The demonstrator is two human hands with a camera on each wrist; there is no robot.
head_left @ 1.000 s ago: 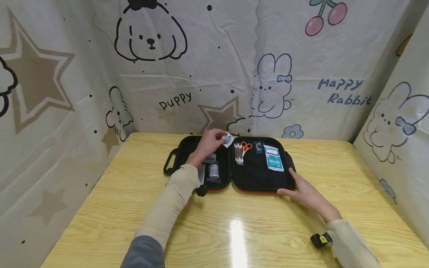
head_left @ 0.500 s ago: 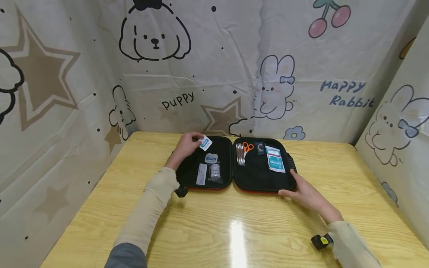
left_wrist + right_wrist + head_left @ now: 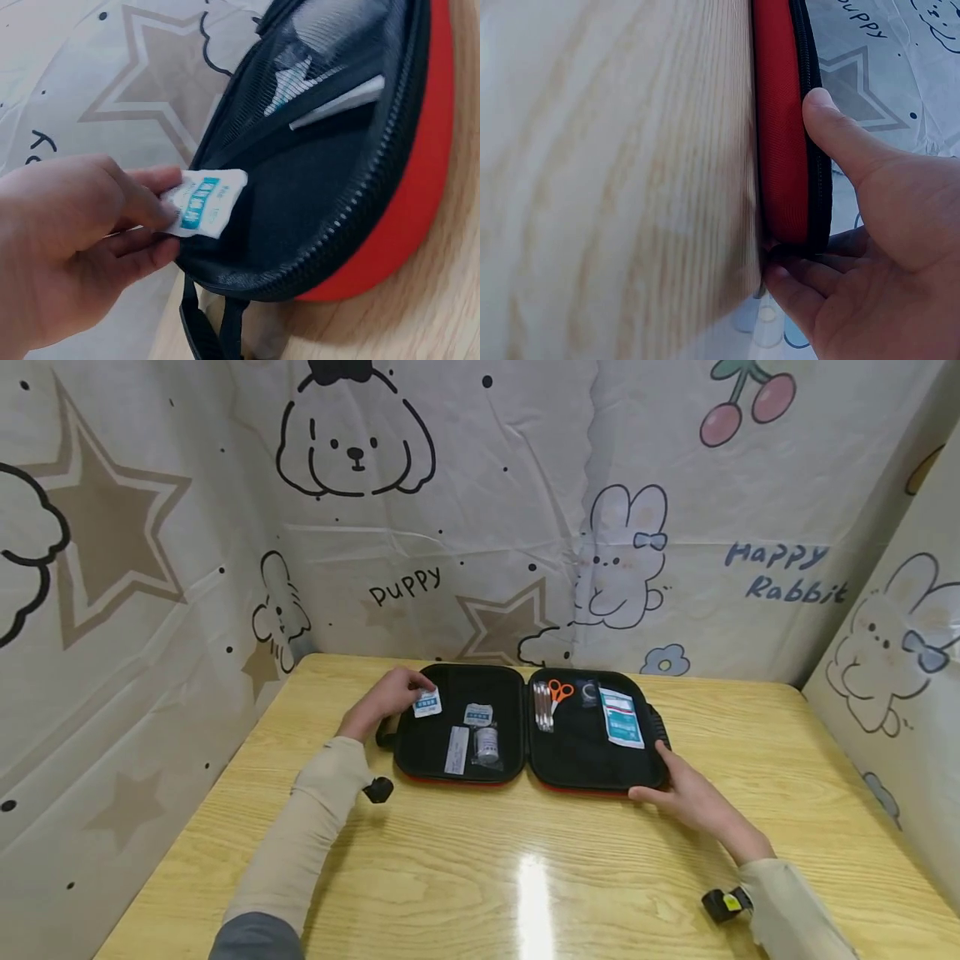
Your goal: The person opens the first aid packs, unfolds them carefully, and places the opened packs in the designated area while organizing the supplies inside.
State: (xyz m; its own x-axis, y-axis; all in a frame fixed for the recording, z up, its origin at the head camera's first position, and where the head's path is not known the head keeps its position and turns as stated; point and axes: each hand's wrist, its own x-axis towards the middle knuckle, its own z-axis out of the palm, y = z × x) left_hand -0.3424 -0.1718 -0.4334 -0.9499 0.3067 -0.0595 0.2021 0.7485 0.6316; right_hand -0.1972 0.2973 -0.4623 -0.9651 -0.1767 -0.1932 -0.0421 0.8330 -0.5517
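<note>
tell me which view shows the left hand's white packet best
The left wrist view: the white packet, pinched in the left hand, looks large there, its teal label plainly visible. The head view shows it small; the right wrist view, not at all.

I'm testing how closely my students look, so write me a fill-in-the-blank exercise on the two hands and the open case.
1. The left hand pinches a small packet that is mostly ____ in colour.
2. The right hand holds the edge of the case, whose outer shell is ____.
3. The scissors have ____ handles.
4. In the head view, the larger teal-and-white packet lies to the ____ of the scissors.

Missing words: white; red; orange; right.
</note>
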